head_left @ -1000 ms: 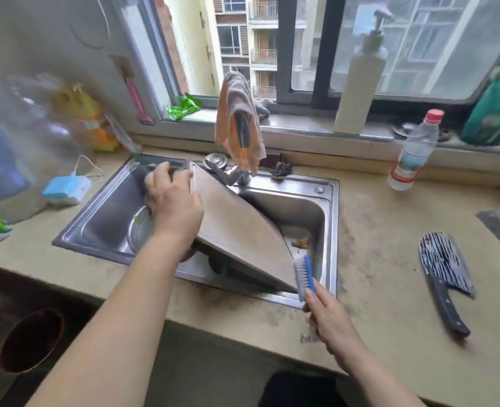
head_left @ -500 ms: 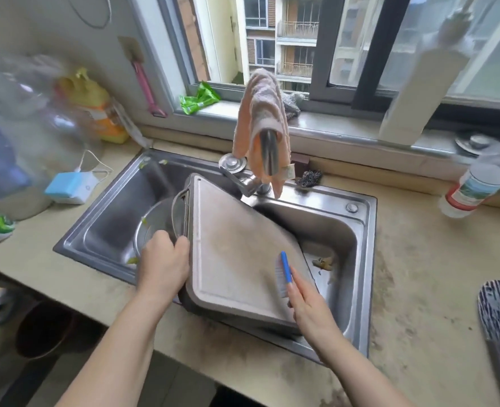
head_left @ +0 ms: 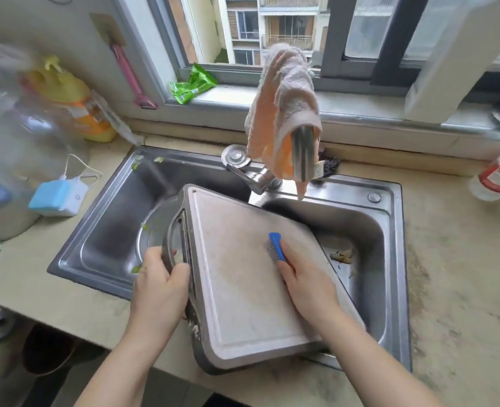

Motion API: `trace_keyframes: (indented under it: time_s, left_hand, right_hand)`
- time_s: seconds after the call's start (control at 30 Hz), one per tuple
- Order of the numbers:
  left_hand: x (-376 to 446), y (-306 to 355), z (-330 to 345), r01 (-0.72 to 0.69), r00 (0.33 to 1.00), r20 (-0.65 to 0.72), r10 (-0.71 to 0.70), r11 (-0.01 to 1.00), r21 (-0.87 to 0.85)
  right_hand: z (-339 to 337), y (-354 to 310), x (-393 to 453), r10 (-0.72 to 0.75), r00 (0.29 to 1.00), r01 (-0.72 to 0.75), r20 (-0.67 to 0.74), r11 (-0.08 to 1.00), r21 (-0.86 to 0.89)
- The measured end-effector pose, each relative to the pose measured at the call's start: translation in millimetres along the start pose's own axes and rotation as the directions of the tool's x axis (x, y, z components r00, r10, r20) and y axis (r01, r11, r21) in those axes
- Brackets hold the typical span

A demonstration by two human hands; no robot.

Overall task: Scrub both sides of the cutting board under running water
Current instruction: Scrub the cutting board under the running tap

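Note:
A pale cutting board [head_left: 237,289] with a grey rim lies almost flat across the steel sink [head_left: 389,218], its worn face up. My left hand [head_left: 159,289] grips the board's grey handle at its left edge. My right hand [head_left: 307,283] holds a blue-handled brush [head_left: 275,248] with its bristles pressed on the board's right part. The faucet [head_left: 301,160] hangs above the board's far end, and I see no water stream from it.
An orange-and-grey cloth [head_left: 281,113] drapes over the faucet. A metal bowl [head_left: 154,227] sits in the left basin, food scraps [head_left: 342,255] in the right one. A blue-white device [head_left: 55,198], bottles and a white dispenser [head_left: 448,60] stand around the sink.
The board went from steeply tilted to lying nearly flat over the sink. My left hand shifted from its top edge to the handle. The brush moved from the lower corner up onto the face.

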State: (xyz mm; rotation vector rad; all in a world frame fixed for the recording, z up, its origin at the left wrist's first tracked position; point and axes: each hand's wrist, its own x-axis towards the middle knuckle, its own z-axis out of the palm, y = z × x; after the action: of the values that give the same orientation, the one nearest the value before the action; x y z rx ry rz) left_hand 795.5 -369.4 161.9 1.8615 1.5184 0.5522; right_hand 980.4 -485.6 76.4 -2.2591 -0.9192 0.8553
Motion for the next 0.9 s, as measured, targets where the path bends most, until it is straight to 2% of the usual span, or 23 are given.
trace_keyframes:
  time_s: [0.03,0.1,0.17,0.2,0.27,0.3,0.37,0.43,0.47,0.5,0.57,0.6,0.63,0.7,0.77,0.8,0.83,0.9]
  left_hand:
    - [7,2,-2,0.003,1.000,-0.002,-0.003,1.000,-0.005]
    - [21,5,-4,0.004,1.000,0.018,-0.004,1.000,0.001]
    - [27,6,-7,0.009,0.998,0.060,-0.009,1.000,0.002]
    - [27,6,-8,0.018,0.996,0.082,-0.017,1.000,-0.015]
    - [22,1,-14,0.024,0.993,0.113,-0.020,0.999,-0.033]
    - [19,-3,-17,0.017,0.992,0.122,-0.013,0.999,-0.030]
    - [14,-15,-29,0.017,0.990,0.142,-0.015,1.000,-0.013]
    - [19,-31,-45,0.062,0.986,0.155,-0.060,0.998,-0.005]
    - [24,-40,-53,0.092,0.983,0.158,-0.091,0.996,0.005]
    - [31,-49,-60,0.119,0.980,0.157,-0.121,0.993,0.022]
    - [40,-65,-69,0.161,0.972,0.164,-0.169,0.985,0.060]
    - [41,-71,-69,0.165,0.970,0.169,-0.177,0.983,0.085]
    - [40,-76,-65,0.159,0.969,0.175,-0.175,0.982,0.106]
    - [30,-82,-56,0.161,0.965,0.193,-0.177,0.982,0.096]
    - [19,-83,-46,0.192,0.960,0.204,-0.193,0.981,0.024]
    - [17,-83,-43,0.189,0.962,0.202,-0.182,0.982,-0.015]
    - [18,-83,-40,0.170,0.966,0.204,-0.158,0.985,-0.043]
    - [25,-81,-38,0.120,0.968,0.230,-0.104,0.991,-0.056]
  right_hand:
    - [6,-12,-12,-0.097,0.995,0.097,-0.007,0.995,0.012]
    - [25,-33,-42,-0.344,0.937,0.346,-0.059,0.938,0.032]
    - [31,-37,-53,-0.430,0.901,0.431,-0.058,0.902,0.012]
    - [26,-30,-44,-0.405,0.912,0.405,-0.059,0.914,-0.006]
    - [12,-7,-17,-0.145,0.989,0.145,0.023,0.989,0.007]
    - [3,4,-7,-0.025,0.999,0.026,0.041,1.000,-0.005]
    - [-5,15,2,0.052,0.998,-0.052,-0.022,0.999,0.003]
    - [4,-11,-15,-0.031,1.000,0.031,-0.001,0.998,0.055]
    - [18,-31,-30,-0.146,0.989,0.146,0.023,0.989,0.025]
    - [35,-46,-46,-0.261,0.963,0.263,0.061,0.964,-0.031]
    - [59,-66,-62,-0.380,0.915,0.399,0.133,0.902,-0.163]
    - [63,-68,-56,-0.425,0.899,0.437,0.101,0.868,-0.234]
    - [61,-63,-43,-0.375,0.925,0.377,0.058,0.892,-0.251]
    - [44,-28,-10,-0.058,0.994,0.073,0.088,0.981,-0.180]
    - [23,7,13,0.149,0.988,-0.155,-0.049,0.974,-0.164]
    - [18,12,18,0.182,0.977,-0.200,-0.115,0.964,-0.174]
    - [16,7,21,0.160,0.978,-0.185,-0.137,0.963,-0.196]
    - [22,-13,39,0.020,0.988,-0.053,-0.151,0.975,-0.215]
